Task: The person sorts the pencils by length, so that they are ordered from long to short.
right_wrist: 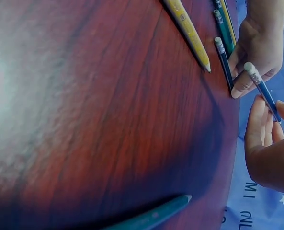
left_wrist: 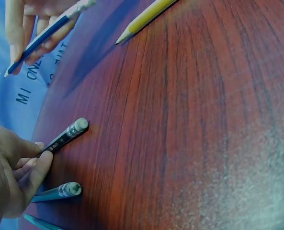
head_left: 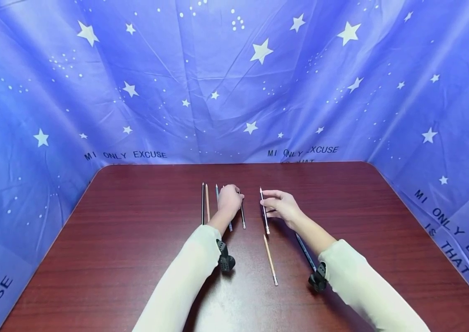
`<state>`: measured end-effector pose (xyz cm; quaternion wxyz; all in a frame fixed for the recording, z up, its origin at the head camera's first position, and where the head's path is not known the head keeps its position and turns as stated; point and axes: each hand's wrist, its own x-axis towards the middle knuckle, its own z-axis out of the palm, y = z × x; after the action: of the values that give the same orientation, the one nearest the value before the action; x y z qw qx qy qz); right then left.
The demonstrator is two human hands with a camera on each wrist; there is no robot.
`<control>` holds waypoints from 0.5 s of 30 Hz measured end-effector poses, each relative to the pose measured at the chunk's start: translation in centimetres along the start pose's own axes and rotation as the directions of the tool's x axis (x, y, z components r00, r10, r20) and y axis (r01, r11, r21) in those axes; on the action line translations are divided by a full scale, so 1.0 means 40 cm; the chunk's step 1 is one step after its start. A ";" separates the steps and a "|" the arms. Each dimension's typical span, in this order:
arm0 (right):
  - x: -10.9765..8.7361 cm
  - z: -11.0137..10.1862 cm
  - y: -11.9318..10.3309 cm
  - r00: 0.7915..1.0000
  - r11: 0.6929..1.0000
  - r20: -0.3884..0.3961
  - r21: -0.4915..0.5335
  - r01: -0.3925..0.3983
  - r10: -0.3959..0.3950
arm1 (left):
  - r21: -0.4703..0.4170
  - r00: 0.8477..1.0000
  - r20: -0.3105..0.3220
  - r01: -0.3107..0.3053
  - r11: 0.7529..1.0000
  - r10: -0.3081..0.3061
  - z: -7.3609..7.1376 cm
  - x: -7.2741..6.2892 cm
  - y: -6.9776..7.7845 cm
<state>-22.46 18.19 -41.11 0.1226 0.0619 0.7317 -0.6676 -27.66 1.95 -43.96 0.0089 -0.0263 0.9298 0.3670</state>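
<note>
Near the back middle of the table, my left hand (head_left: pixel 230 199) pinches a black pencil (left_wrist: pixel 60 140) between thumb and fingers. Its eraser end points toward me, and the pencil lies close along the tabletop. My right hand (head_left: pixel 283 208) holds a blue pencil (right_wrist: pixel 263 91) with a white eraser, raised over the table with its tip pointing away. In the left wrist view, that pencil is tilted between the right thumb and fingertips. A yellow pencil (head_left: pixel 270 260) lies just in front of the right hand.
Left of my left hand lie a black pencil (head_left: pixel 202 203), a tan pencil (head_left: pixel 207 203) and a blue-green pencil (left_wrist: pixel 60 192), roughly side by side. A dark blue-green pencil (head_left: pixel 306 252) lies partly under my right forearm. A starry blue curtain (head_left: pixel 234 92) surrounds the brown table (head_left: pixel 106 258).
</note>
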 end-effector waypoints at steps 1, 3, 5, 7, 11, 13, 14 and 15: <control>0.004 0.003 0.000 1.000 1.000 -0.004 -0.003 0.002 -0.002 | -0.002 1.000 -0.004 0.001 1.000 -0.001 0.000 -0.001 0.000; 0.011 0.008 0.000 1.000 1.000 -0.014 -0.007 -0.001 0.001 | -0.007 1.000 -0.009 0.002 1.000 -0.002 0.001 -0.002 -0.001; 0.019 0.012 0.001 1.000 1.000 -0.021 -0.006 -0.005 0.005 | -0.011 1.000 -0.017 0.002 1.000 -0.002 0.002 -0.003 -0.002; 0.025 0.015 0.002 1.000 1.000 -0.027 -0.005 -0.008 0.008 | -0.009 1.000 -0.023 0.000 1.000 0.000 0.004 -0.003 -0.002; 0.033 0.021 0.004 0.999 1.000 -0.041 -0.006 -0.012 0.012 | 0.000 1.000 -0.029 -0.007 1.000 0.007 0.007 -0.002 -0.003; 0.038 0.023 0.006 0.999 1.000 -0.048 0.000 -0.015 0.015 | 0.005 0.999 -0.033 -0.008 1.000 0.008 0.008 -0.001 -0.003; 0.041 0.023 0.008 0.999 1.000 -0.049 0.003 -0.016 0.016 | 0.006 0.999 -0.034 -0.008 1.000 0.008 0.009 -0.001 -0.003; 0.045 0.023 0.010 0.999 1.000 -0.051 0.008 -0.018 0.018 | 0.007 0.999 -0.036 -0.007 1.000 0.007 0.009 -0.001 -0.003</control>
<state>-23.98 17.17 -42.03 0.1096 0.0862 0.7316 -0.6673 -27.60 2.12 -44.31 -0.0091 -0.0295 0.9311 0.3635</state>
